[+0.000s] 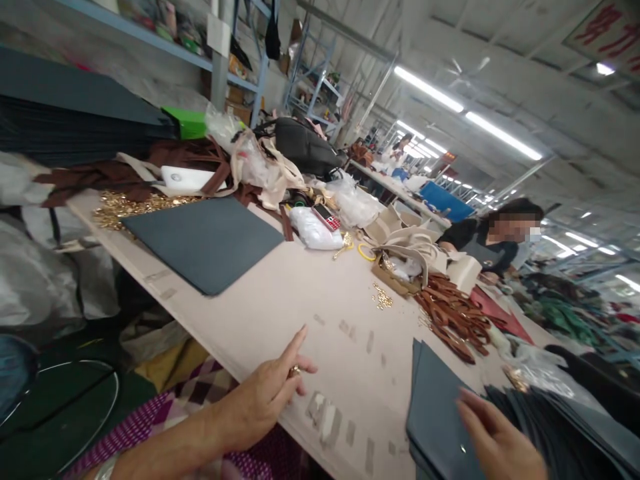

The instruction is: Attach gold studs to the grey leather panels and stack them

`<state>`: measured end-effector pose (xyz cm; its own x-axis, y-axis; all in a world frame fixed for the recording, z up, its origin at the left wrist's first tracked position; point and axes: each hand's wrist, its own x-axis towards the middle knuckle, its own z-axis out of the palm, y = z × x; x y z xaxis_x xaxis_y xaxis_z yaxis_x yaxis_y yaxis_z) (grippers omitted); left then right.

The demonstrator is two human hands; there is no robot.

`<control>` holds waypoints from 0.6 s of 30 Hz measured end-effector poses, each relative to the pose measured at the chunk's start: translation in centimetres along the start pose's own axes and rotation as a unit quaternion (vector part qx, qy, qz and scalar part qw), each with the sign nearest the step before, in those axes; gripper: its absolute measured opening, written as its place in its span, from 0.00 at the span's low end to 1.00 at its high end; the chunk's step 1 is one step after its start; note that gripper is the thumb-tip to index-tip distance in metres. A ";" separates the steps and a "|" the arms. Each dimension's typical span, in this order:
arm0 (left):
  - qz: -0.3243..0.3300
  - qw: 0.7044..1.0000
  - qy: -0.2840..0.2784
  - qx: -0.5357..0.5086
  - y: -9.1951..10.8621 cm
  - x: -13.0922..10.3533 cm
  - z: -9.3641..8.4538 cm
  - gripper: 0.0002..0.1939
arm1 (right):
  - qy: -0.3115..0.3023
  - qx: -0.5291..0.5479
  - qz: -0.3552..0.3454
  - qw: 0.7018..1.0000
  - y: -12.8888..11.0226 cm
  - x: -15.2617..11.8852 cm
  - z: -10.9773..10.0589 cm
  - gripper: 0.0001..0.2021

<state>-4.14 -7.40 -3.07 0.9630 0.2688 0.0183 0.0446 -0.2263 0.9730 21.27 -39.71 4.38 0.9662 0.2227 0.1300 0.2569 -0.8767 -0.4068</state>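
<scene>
My left hand hovers over the near edge of the pale table, its index finger stretched out and the others loosely bent. A gold ring-like piece shows at its fingers; nothing else is visible in it. At the lower right, my right hand, slightly blurred, rests its fingers on a dark grey panel that lies on similar panels. Near those fingers, a small shiny metal piece sits on the panel. Farther left, another dark grey panel lies flat, apart from both hands.
Gold metal pieces are heaped at the far left, with a small scatter mid-table. Brown straps and a cardboard box stand to the right. A red phone rests on a plastic bag. Across the table sits a person.
</scene>
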 end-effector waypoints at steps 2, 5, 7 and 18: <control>0.006 1.000 -0.002 0.001 0.0 0.0 0.0 0.33 | -0.073 0.134 -0.113 0.982 -6.0 -3.1 4.0 0.21; 0.014 1.000 -0.003 0.023 0.2 -0.2 -0.3 0.35 | -0.134 0.235 -0.268 0.925 -14.3 -7.3 8.7 0.12; 0.018 1.000 0.002 0.024 0.4 -0.4 -0.7 0.35 | -0.153 0.268 -0.349 0.885 -18.1 -9.3 10.3 0.11; 0.004 0.999 0.039 0.024 -0.5 -1.4 -2.7 0.34 | -0.196 0.315 -0.389 0.843 -24.2 -10.6 12.7 0.14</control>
<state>-6.24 -5.15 -3.01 0.9398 0.3386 0.0457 0.0519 -0.2736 0.9605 5.12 -15.45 1.38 0.4021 0.8578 0.3201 0.6581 -0.0277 -0.7524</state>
